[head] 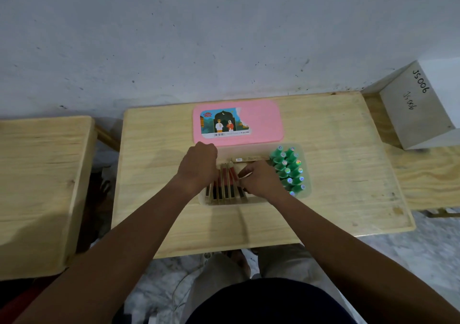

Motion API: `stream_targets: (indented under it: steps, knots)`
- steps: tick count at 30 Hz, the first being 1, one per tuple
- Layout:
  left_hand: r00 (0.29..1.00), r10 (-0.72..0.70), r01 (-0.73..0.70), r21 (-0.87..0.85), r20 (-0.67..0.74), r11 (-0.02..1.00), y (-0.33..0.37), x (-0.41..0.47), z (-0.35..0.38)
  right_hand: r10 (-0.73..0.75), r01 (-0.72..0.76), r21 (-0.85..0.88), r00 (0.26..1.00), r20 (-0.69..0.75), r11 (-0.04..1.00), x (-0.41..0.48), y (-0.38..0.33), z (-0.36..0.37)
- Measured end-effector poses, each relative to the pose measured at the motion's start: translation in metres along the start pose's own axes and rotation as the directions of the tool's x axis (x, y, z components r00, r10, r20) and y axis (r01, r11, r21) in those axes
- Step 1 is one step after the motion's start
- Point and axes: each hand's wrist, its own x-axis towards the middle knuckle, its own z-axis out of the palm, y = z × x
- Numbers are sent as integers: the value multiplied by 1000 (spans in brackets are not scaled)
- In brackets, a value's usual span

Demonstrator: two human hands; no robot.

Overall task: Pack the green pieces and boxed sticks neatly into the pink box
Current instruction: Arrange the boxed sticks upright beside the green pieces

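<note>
A translucent box (307, 186) stands mid-table. Its right part holds several green pieces (288, 169) with shiny round tops, packed in rows. Its left part holds several slim boxed sticks (225, 191) standing on edge side by side, and one more boxed stick (249, 159) lies crosswise behind them. My left hand (196, 169) rests curled over the left sticks. My right hand (258, 179) pinches the sticks at the right end of the row. The pink lid (263, 122), with a picture sticker, lies flat just behind the box.
The wooden table (336, 174) has bare surface left, right and in front of the box. A white block (418, 107) marked JS006 sits on a bench at the right. Another wooden table (37, 186) stands to the left. A wall rises directly behind.
</note>
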Motion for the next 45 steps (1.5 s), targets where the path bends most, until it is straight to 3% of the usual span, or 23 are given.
stream_targets:
  steps: [4,6,18,28,34,45]
  knots:
    - [997,71,-78,336,32,939,1,3,-4,-21,21,4,1000,2,1000,2,-6,6]
    - [994,102,-107,426,37,898,0,6,-5,-19,19,18,1000,19,1000,3,-8,7]
    - [970,238,-223,560,47,798,-18,-2,7,-15,14,31,999,37,999,7,-8,8]
    - [989,133,-144,494,57,857,-25,-6,15,-45,45,29,999,19,999,6,-20,19]
    - [995,103,-99,337,4,936,-29,-8,26,-6,5,20,999,39,1000,10,-27,32]
    - [991,134,-127,186,-24,974,-37,-2,27,-8,9,123,1000,-12,992,6,-26,51]
